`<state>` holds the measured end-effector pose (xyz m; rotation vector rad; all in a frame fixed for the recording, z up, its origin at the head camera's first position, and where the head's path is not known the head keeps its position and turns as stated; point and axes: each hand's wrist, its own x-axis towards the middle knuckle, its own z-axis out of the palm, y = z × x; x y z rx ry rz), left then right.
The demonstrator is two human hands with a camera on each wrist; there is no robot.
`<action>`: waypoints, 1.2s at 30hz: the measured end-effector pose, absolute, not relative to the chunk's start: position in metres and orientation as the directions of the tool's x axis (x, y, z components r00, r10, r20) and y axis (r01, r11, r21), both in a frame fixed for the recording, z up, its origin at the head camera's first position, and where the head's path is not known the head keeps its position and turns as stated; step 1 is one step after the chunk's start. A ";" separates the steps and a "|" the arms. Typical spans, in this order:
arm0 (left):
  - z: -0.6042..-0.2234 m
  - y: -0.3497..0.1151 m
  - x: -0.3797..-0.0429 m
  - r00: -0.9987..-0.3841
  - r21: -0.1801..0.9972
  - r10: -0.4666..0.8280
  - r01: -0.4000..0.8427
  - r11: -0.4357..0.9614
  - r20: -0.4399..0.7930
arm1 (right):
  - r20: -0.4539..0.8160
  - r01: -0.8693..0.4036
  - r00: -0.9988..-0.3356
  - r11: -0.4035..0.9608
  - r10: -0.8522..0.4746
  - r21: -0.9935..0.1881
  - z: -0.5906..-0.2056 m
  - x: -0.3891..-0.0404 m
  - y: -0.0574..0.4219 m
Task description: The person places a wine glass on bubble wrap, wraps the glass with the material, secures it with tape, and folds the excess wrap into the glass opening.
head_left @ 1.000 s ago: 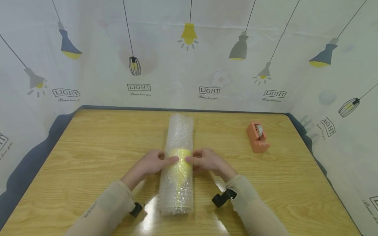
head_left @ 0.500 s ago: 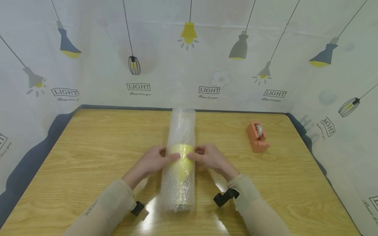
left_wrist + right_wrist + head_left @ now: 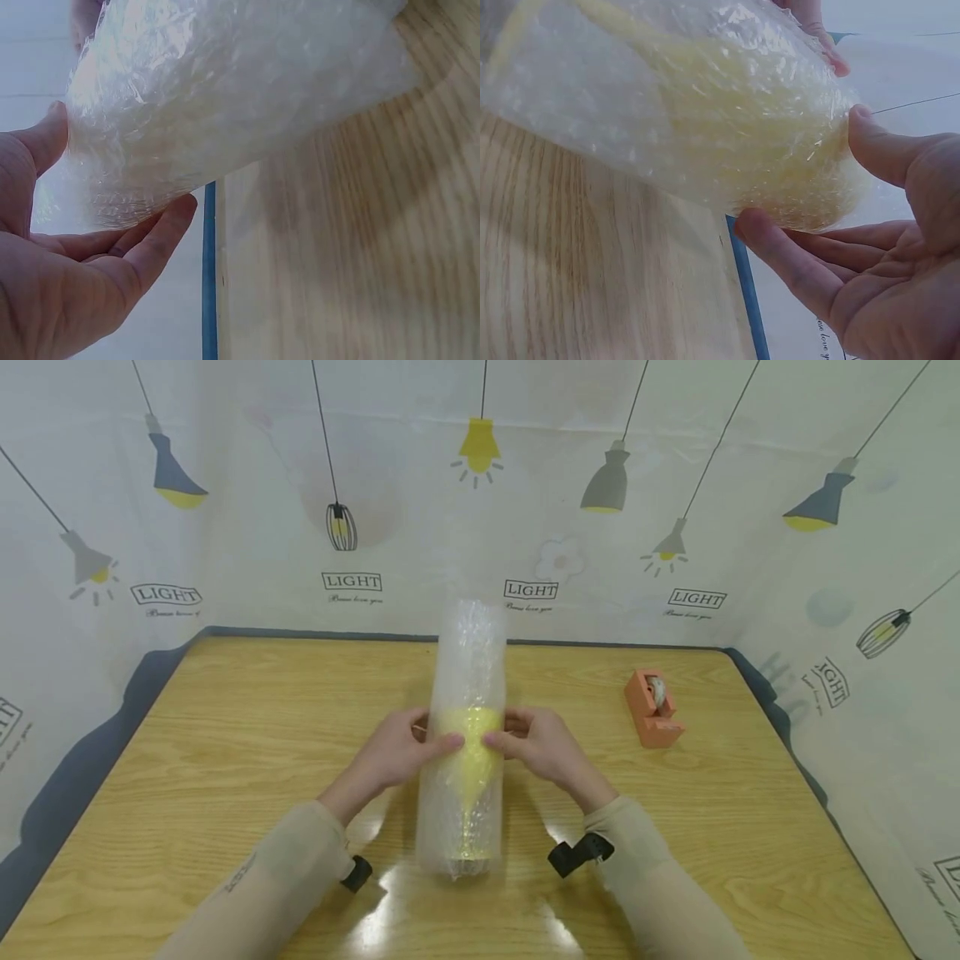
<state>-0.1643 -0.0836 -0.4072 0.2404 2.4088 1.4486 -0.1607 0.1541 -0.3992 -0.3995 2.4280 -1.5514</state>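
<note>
A roll of bubble wrap (image 3: pixel 471 660) stands out in the middle of the head view, its far end overlapping the wall above the table's back edge. Through the wrap shows a yellow goblet-shaped thing (image 3: pixel 471 752), wide at the top and narrowing to a stem. My left hand (image 3: pixel 405 743) grips the roll from the left, thumb on the front and fingers behind. From the right, my right hand (image 3: pixel 546 745) holds it the same way. Both wrist views show the bubble wrap (image 3: pixel 225 82) between thumb and fingers, apparently raised off the table. The fingers behind are partly hidden.
An orange tape dispenser (image 3: pixel 652 708) with a roll of tape stands at the right on the wooden table (image 3: pixel 247 727). A white cloth wall (image 3: pixel 420 460) printed with lamps rises behind the table and at both sides. Black wrist cameras (image 3: pixel 579 853) sit on the sleeves.
Both hands have moved the wrapped roll away from me and upward, slightly to the right. Its far end now reaches past the table's back edge. The tape dispenser has stayed put.
</note>
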 end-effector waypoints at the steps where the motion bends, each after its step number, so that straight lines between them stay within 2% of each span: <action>1: -0.406 -0.083 -0.165 -0.936 0.884 0.307 -0.009 0.467 -0.172 | -0.035 -0.114 -0.939 0.409 -0.341 -0.905 -0.398 -0.161 0.154; 16: -0.395 -0.077 -0.168 -0.943 0.893 0.333 0.157 0.421 0.008 | 0.160 -0.262 -0.948 0.387 -0.276 -0.884 -0.392 -0.161 0.155; 36: -0.392 -0.070 -0.165 -0.931 0.853 0.300 0.322 0.412 0.207 | 0.281 -0.351 -0.928 0.314 -0.245 -0.883 -0.390 -0.159 0.157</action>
